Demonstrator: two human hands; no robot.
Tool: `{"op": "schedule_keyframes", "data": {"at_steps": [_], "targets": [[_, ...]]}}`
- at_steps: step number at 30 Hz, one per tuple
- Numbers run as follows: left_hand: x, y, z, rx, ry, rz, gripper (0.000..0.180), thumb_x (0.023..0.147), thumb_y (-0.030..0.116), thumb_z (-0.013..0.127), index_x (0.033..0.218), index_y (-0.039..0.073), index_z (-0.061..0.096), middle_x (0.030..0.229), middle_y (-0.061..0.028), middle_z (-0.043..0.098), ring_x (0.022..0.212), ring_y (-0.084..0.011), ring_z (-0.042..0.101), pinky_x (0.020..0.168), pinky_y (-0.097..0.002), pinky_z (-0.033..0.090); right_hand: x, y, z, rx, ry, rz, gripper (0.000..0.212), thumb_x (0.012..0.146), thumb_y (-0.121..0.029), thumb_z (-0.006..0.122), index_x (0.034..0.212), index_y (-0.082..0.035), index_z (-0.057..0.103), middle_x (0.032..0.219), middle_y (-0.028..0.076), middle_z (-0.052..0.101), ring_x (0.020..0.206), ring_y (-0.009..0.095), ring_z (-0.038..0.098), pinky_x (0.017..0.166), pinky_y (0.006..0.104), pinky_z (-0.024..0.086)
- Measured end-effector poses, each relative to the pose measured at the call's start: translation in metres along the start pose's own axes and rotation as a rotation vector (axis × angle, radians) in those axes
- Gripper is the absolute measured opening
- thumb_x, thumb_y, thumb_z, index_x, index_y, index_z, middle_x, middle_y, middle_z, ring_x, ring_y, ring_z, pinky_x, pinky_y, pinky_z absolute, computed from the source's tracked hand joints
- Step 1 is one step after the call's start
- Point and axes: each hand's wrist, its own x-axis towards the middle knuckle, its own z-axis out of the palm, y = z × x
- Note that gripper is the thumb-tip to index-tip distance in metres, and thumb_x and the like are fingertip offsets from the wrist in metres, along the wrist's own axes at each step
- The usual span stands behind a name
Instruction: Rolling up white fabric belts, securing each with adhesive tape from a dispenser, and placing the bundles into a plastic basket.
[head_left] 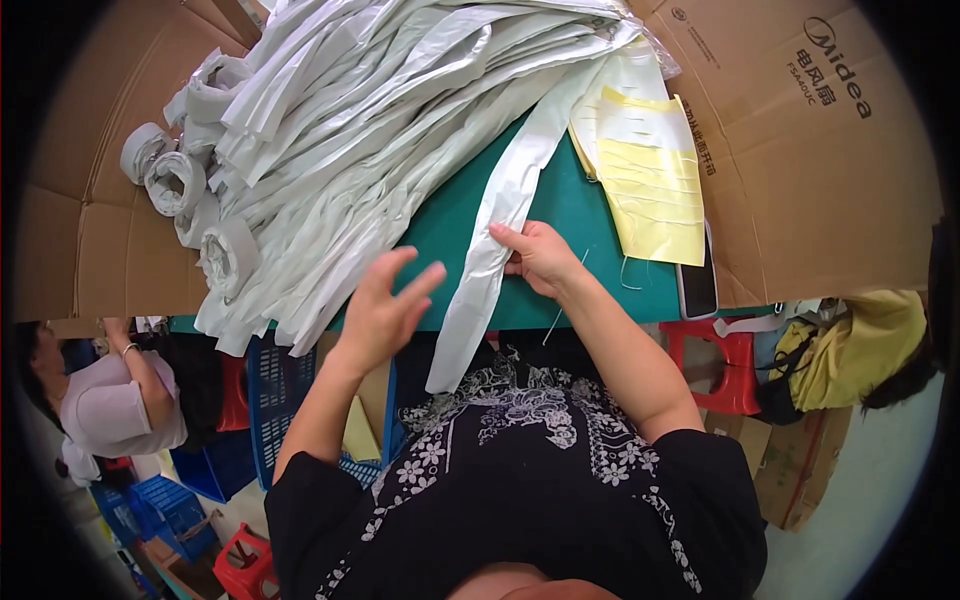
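Observation:
A long, creased strip of thin white sheeting [510, 185] runs from the far pile down past the near edge of the table. My right hand [545, 258] pinches it between thumb and fingers, about halfway along. The strip's lower end hangs in front of my dark patterned top. To the left of it, my left hand [385, 312] is held up with its fingers apart, touching nothing. Beyond that hand lies a big heap of similar white strips [350, 160], spread toward the near edge. Right of the strip is a yellow and white sheet [655, 190] with tear lines across it.
Rolled white bands [175, 185] lie at the heap's left. A phone [697, 280] sits beside the yellow sheet on the green table [560, 215]. Cardboard walls [780, 180] stand around it. Below are blue crates [275, 395] and a red stool [715, 365]; people sit at both sides.

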Motion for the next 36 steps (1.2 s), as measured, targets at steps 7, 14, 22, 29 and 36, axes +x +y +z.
{"op": "schedule_keyframes", "data": {"at_steps": [7, 14, 22, 29, 36], "targets": [[-0.031, 0.016, 0.024, -0.093, 0.155, 0.454, 0.033, 0.065, 0.007, 0.063, 0.098, 0.011, 0.065, 0.089, -0.0089, 0.054, 0.07, -0.0249, 0.058, 0.059, -0.0315, 0.05, -0.019, 0.011, 0.015, 0.002, -0.088, 0.045, 0.028, 0.085, -0.018, 0.062, 0.107, -0.001, 0.059, 0.095, 0.006, 0.064, 0.082, 0.016, 0.063, 0.073, 0.0295, 0.052], [-0.033, 0.032, 0.027, -0.018, 0.178, 0.482, 0.035, 0.06, 0.009, 0.069, 0.093, 0.014, 0.063, 0.086, -0.0084, 0.054, 0.062, -0.0221, 0.056, 0.054, -0.0316, 0.049, -0.019, 0.022, 0.015, -0.302, 0.009, 0.017, 0.026, 0.081, -0.008, 0.062, 0.105, 0.001, 0.061, 0.095, 0.007, 0.064, 0.077, 0.014, 0.062, 0.066, 0.0249, 0.049], [-0.054, 0.047, 0.041, -0.892, 0.392, -0.384, 0.022, 0.09, 0.008, 0.048, 0.108, 0.013, 0.036, 0.093, -0.0134, 0.05, 0.068, -0.0173, 0.054, 0.062, -0.0305, 0.052, -0.019, 0.037, 0.013, 0.247, -0.408, -0.089, 0.04, 0.09, -0.024, 0.054, 0.125, -0.006, 0.047, 0.118, 0.007, 0.056, 0.103, 0.018, 0.056, 0.089, 0.0356, 0.047], [-0.066, 0.076, 0.042, -1.075, 0.307, -0.429, 0.05, 0.083, 0.003, 0.06, 0.116, 0.015, 0.024, 0.1, -0.0113, 0.046, 0.078, -0.0164, 0.052, 0.073, -0.03, 0.049, -0.015, 0.039, 0.026, 0.17, -0.114, -0.081, 0.023, 0.087, -0.02, 0.06, 0.103, -0.003, 0.057, 0.099, 0.006, 0.063, 0.092, 0.016, 0.061, 0.082, 0.0304, 0.05], [-0.045, 0.035, -0.007, -0.227, 0.094, 0.25, 0.03, 0.059, 0.007, 0.071, 0.09, 0.007, 0.068, 0.093, -0.0078, 0.056, 0.089, -0.025, 0.056, 0.075, -0.0323, 0.045, -0.016, 0.032, 0.021, 0.034, 0.04, 0.069, 0.021, 0.084, -0.018, 0.064, 0.1, -0.004, 0.058, 0.094, 0.006, 0.063, 0.081, 0.015, 0.062, 0.072, 0.0274, 0.051]]}}
